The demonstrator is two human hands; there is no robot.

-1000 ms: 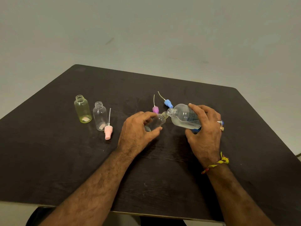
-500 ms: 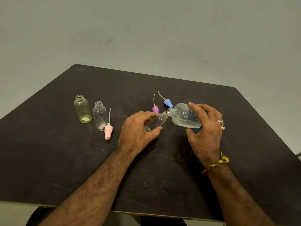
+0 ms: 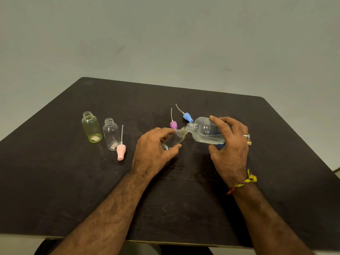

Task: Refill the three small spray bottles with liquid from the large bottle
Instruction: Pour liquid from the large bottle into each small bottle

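Observation:
My right hand (image 3: 230, 148) holds the large clear bottle (image 3: 204, 130) tipped on its side, liquid pooled along its lower wall, its open neck touching the mouth of a small clear spray bottle (image 3: 174, 139). My left hand (image 3: 154, 150) grips that small bottle, tilted toward the large one. At the left stand two uncapped small bottles, a yellow-green one (image 3: 91, 127) and a clear one (image 3: 111, 134).
Three spray tops with dip tubes lie on the dark table (image 3: 64, 181): a pink one (image 3: 121, 151) beside the clear bottle, a purple one (image 3: 173, 124) and a blue one (image 3: 187, 117) behind my hands. The table's front edge runs below my forearms.
The large bottle has tipped slightly more toward the small bottle's mouth. Both hands stay almost in place.

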